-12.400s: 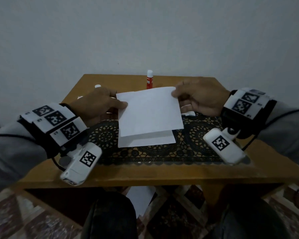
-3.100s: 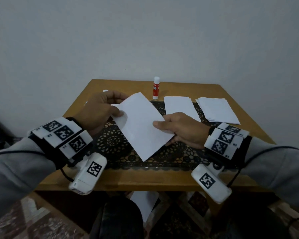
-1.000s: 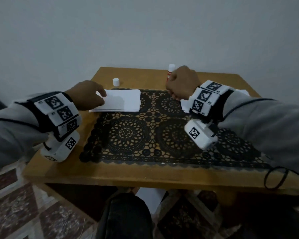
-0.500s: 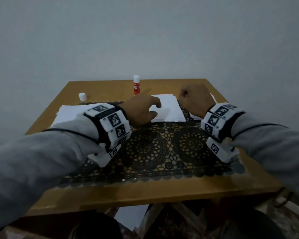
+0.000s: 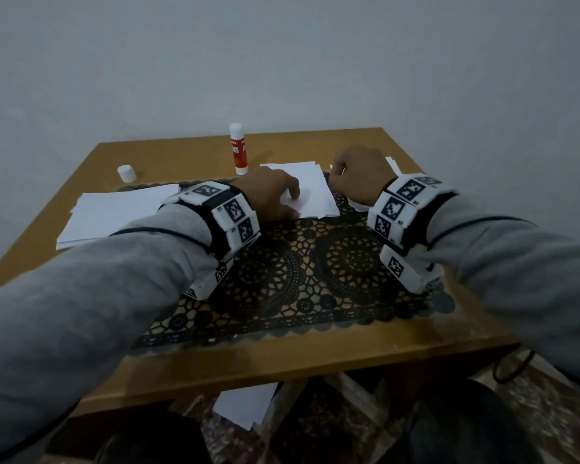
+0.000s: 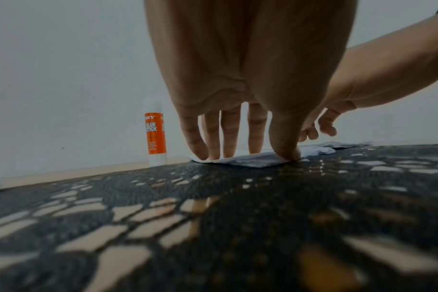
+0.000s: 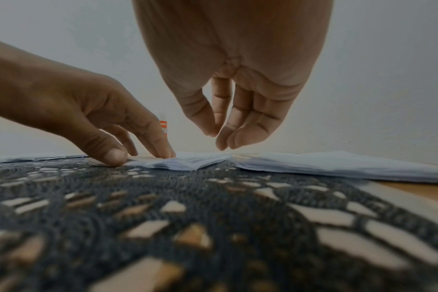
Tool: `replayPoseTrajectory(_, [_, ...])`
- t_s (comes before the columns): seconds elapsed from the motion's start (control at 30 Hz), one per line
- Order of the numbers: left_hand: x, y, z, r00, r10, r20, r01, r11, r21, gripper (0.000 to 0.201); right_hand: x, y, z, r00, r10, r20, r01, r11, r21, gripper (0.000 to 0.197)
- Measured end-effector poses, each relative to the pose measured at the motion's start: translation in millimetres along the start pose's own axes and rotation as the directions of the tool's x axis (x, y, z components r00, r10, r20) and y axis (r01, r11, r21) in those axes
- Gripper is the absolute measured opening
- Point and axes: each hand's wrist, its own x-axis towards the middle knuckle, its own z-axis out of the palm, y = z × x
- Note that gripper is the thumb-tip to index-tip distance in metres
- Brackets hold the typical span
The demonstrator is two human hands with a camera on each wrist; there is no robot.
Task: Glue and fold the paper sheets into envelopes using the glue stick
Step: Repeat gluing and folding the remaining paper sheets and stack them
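A small stack of white paper sheets [image 5: 315, 185] lies at the far edge of the black lace mat [image 5: 315, 279]. My left hand [image 5: 292, 202] rests on its left part. In the left wrist view, the straight fingers [image 6: 214, 138] and thumb press the sheets [image 6: 258, 161] flat. My right hand [image 5: 335, 172] hovers at the stack's right edge. In the right wrist view, the right hand [image 7: 216, 138] has loosely curled fingers just above the paper [image 7: 188, 163] and holds nothing. The red and white glue stick [image 5: 238, 149] stands uncapped behind the sheets.
Folded white papers [image 5: 114, 212] lie in a pile at the table's left side. The glue stick's white cap [image 5: 126, 173] stands at the far left. A second paper stack [image 7: 338, 164] lies to the right, behind my right hand. The wooden table [image 5: 282, 356] ends close to a wall.
My left hand left the folded paper on the left pile and moved onto the middle sheets. My right hand came away from the glue stick to the sheets' right edge.
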Motion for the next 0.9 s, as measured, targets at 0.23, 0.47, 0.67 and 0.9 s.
replayPoseTrajectory(0.23, [-0.3, 1.9, -0.7, 0.999, 0.032, -0.022, -0.031, 0.999, 0.026, 0.038, -2.0, -3.4, -0.4, 1.000, 0.010, 0.023, -0.009, 0.999, -0.048, 0.018])
replayPoseTrajectory(0.47, [-0.2, 3.4, -1.5, 0.997, 0.053, -0.057, -0.053, 0.999, 0.001, 0.026, 0.3, -1.7, 1.9, 0.999, 0.015, 0.037, -0.013, 0.998, -0.059, 0.017])
replayPoseTrajectory(0.67, [-1.0, 4.3, -3.8, 0.991, 0.096, -0.090, -0.098, 0.995, -0.026, 0.022, 1.4, 0.5, 2.8, 0.998, 0.033, 0.049, -0.031, 0.999, -0.026, 0.020])
replayPoseTrajectory(0.9, [0.5, 2.3, -3.9, 0.984, 0.090, -0.156, -0.091, 0.996, -0.001, 0.019, 1.9, -0.3, 1.5, 0.998, 0.034, 0.059, -0.032, 0.999, -0.042, 0.017])
